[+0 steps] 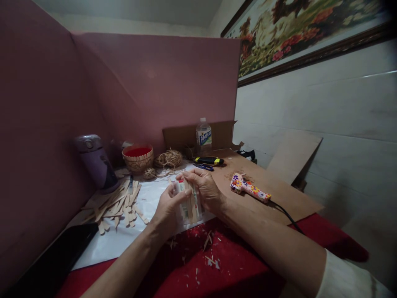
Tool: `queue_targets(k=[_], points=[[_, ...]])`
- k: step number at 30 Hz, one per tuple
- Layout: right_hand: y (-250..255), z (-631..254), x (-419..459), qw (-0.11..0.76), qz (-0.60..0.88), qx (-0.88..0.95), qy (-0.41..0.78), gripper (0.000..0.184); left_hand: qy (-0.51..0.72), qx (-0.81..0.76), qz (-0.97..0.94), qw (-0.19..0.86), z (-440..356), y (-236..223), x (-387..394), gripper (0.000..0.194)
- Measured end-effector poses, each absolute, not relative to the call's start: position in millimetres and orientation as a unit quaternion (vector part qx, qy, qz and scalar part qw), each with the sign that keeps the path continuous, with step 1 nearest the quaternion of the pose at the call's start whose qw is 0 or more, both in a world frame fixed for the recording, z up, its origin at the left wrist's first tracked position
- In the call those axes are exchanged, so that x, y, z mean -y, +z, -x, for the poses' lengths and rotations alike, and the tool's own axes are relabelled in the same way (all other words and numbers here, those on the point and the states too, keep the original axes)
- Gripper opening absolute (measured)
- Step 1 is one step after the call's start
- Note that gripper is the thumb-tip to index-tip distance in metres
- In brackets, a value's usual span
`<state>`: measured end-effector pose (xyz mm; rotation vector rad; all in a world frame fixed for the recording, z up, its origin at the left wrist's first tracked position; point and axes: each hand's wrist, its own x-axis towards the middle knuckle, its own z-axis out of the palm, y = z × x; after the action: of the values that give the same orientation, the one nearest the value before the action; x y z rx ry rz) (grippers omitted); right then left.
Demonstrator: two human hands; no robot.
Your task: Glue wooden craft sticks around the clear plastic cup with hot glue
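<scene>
My left hand (170,205) is closed on the left side of a clear plastic packet (182,220) with green and red print, its thumb lying across the front. My right hand (207,189) grips the top and right side of the same packet, fingers bent over the upper edge. Pale wooden craft sticks (193,209) run upright along the packet's front; whether they lie inside or on it I cannot tell. To the left, a loose pile of craft sticks (119,205) lies spread on a white sheet (96,250).
A purple flask (97,165), a carved bowl (138,159), twine (170,158) and a labelled bottle (204,138) stand behind. A yellow-black tool (209,160) and a flower-patterned glue gun (249,189) with a cord lie on cardboard (285,205). Wood scraps litter the red cloth (226,260).
</scene>
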<state>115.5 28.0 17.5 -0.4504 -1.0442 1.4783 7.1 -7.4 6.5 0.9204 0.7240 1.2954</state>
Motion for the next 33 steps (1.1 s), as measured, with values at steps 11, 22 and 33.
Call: queue_targets(k=[11, 22, 33], points=[[6.1, -117.5, -39.1, 0.546, 0.199, 0.473, 0.663, 0.023, 0.589, -0.310, -0.360, 0.653, 1.3, 20.4, 10.6, 0.043], [5.7, -117.1, -36.4, 0.531, 0.146, 0.524, 0.650, 0.040, 0.593, -0.307, -0.367, 0.648, 5.5, 17.3, 5.7, 0.050], [1.4, -118.4, -41.5, 0.529, 0.144, 0.532, 0.645, 0.041, 0.602, -0.286, -0.372, 0.646, 4.2, 28.8, 13.7, 0.053]])
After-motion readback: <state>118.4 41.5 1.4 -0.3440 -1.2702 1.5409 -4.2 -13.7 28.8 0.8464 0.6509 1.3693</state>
